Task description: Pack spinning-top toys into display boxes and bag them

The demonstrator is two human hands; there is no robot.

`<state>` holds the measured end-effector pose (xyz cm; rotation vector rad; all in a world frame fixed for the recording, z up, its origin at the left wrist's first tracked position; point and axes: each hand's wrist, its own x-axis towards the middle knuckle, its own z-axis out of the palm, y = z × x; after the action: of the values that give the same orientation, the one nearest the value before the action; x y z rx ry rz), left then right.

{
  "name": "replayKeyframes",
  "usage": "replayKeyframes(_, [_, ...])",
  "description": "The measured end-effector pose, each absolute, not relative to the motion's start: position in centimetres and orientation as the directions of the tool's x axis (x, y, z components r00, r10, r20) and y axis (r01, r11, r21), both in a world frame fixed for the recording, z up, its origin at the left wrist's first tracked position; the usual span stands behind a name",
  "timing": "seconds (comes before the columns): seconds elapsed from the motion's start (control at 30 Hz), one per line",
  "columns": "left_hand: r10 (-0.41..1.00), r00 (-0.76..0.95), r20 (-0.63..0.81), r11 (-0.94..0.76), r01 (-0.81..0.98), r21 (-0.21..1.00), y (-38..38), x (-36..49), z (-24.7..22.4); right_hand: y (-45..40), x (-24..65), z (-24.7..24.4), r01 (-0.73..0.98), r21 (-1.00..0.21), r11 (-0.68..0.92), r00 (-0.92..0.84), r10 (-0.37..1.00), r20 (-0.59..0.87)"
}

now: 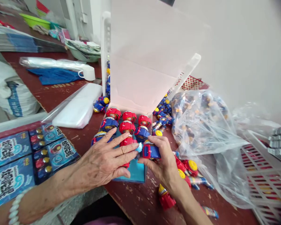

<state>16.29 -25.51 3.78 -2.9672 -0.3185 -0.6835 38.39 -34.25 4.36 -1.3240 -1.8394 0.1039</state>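
Observation:
An open box with a teal inside [135,172] and a raised translucent lid [142,62] stands on the brown table; rows of red and blue toys [127,125] lie in it. My left hand [107,159] rests flat over the toys at the box's near left, fingers spread. My right hand [162,159] grips a blue and red toy [151,151] at the box's near right edge. More loose toys [189,167] lie under and beside my right wrist.
A clear plastic bag [201,125] of toys lies to the right, white plastic trays [264,178] beyond it. Printed blue toy boxes [21,156] are stacked at left, a white plastic packet [77,106] and a cup [87,73] behind them.

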Motion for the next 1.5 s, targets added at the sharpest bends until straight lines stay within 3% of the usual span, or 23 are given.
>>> replayKeyframes(0.2, [0.134, 0.885, 0.447, -0.983, 0.176, -0.053, -25.0, 16.2, 3.5, -33.6, 38.2, 5.0, 0.722, -0.533, 0.441, -0.187, 0.866, 0.463])
replayKeyframes(0.47, [0.099, 0.879, 0.466, -0.98, 0.168, -0.107, -25.0, 16.2, 4.0, -32.6, 39.1, 6.2, 0.789, -0.457, 0.409, -0.218, 0.884, 0.414])
replayKeyframes(0.67, [0.153, 0.859, 0.489, -0.97, 0.225, -0.093, -25.3, 15.3, 4.8, -31.6, 38.2, 6.9, 0.872, -0.294, 0.391, -0.337, 0.916, 0.217])
replayKeyframes(0.77, [0.258, 0.811, 0.525, -0.941, 0.334, -0.054, -25.0, 13.9, 4.7, -31.7, 37.7, 5.6, 0.896, -0.271, 0.351, -0.316, 0.934, 0.165])
replayKeyframes(0.87, [0.29, 0.799, 0.527, -0.924, 0.376, -0.062, -24.3, 12.4, 4.0, -32.5, 38.5, 4.9, 0.85, -0.355, 0.389, -0.309, 0.914, 0.262])
replayKeyframes(0.93, [0.304, 0.791, 0.532, -0.922, 0.384, -0.045, -24.1, 11.6, 3.3, -32.8, 40.0, 4.8, 0.824, -0.439, 0.358, -0.213, 0.914, 0.346])
replayKeyframes(1.0, [0.336, 0.771, 0.541, -0.918, 0.397, 0.003, -24.0, 11.2, 2.6, -32.3, 42.1, 4.4, 0.868, -0.459, 0.19, -0.024, 0.939, 0.344])
replayKeyframes(1.1, [0.377, 0.754, 0.538, -0.908, 0.417, 0.052, -24.2, 11.3, 2.0, -30.0, 45.4, 2.2, 0.95, -0.31, -0.044, 0.122, 0.964, 0.236])
replayKeyframes(1.33, [0.402, 0.762, 0.508, -0.907, 0.407, 0.107, -24.4, 11.7, 1.8, -26.0, 48.6, -2.9, 0.981, -0.181, -0.069, 0.079, 0.996, 0.051])
replayKeyframes(1.5, [0.426, 0.769, 0.476, -0.897, 0.426, 0.116, -24.4, 11.6, 1.6, -25.9, 49.4, -1.5, 0.973, -0.227, -0.052, 0.06, 0.998, 0.03])
